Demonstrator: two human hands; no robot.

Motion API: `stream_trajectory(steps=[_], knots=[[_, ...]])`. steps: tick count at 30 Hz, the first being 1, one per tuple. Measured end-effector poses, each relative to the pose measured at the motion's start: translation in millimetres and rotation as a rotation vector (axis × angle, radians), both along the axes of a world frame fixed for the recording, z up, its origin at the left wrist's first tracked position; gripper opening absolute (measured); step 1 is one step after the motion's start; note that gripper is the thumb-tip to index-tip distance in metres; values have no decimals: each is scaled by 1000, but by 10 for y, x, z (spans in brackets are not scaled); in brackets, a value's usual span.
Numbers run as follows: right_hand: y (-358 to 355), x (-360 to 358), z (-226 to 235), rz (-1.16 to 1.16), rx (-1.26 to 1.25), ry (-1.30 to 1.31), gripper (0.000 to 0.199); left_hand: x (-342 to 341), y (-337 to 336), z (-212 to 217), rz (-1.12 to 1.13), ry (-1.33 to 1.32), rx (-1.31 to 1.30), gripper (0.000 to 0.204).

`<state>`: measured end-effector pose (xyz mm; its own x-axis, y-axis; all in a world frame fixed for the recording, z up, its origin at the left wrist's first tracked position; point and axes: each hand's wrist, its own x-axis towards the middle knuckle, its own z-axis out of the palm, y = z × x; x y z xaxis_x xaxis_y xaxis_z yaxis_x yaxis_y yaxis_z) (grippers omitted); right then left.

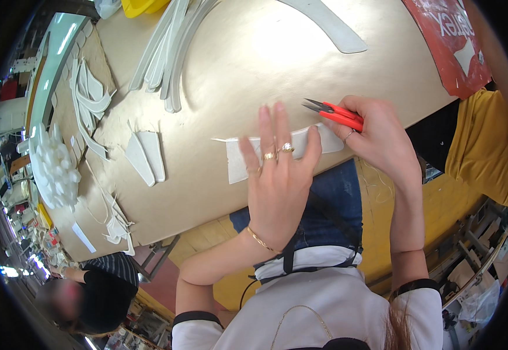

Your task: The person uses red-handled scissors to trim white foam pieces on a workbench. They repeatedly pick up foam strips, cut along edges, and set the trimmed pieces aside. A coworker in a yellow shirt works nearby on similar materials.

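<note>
My left hand [280, 189] is spread over a white curved fabric piece [238, 166] at the table's near edge, its fingers apart and the fingertips slightly blurred. Whether its palm touches the piece is hard to see. A loose thread end sticks out from the piece's upper left corner. Red-handled thread snips [342, 115] are gripped in my right hand [382, 131], just above the right end of the piece. Their dark blades point left and stand a little apart. Two small white stitched panels [146, 156] lie overlapping to the left.
Long pale strips [172, 64] lie in a bundle at the back, near another curved strip [335, 32]. More cut pieces [90, 93] and thread scraps [117, 224] are at left. A red printed sheet [449, 52] covers the right corner. Other people stand at both sides.
</note>
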<state>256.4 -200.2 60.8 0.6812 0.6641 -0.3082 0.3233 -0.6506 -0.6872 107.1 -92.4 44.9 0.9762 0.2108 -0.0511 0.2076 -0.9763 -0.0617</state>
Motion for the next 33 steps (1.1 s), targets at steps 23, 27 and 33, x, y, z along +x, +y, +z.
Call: stream_trajectory(steps=[23, 27, 33], knots=[[-389, -192, -154, 39, 246, -251, 20, 42, 122, -228, -179, -90, -410, 53], [-446, -333, -256, 85, 221, -410, 32, 37, 146, -217, -193, -88, -398, 56], [-547, -364, -357, 185, 251, -616, 44, 43, 147, -216, -199, -106, -406, 60]])
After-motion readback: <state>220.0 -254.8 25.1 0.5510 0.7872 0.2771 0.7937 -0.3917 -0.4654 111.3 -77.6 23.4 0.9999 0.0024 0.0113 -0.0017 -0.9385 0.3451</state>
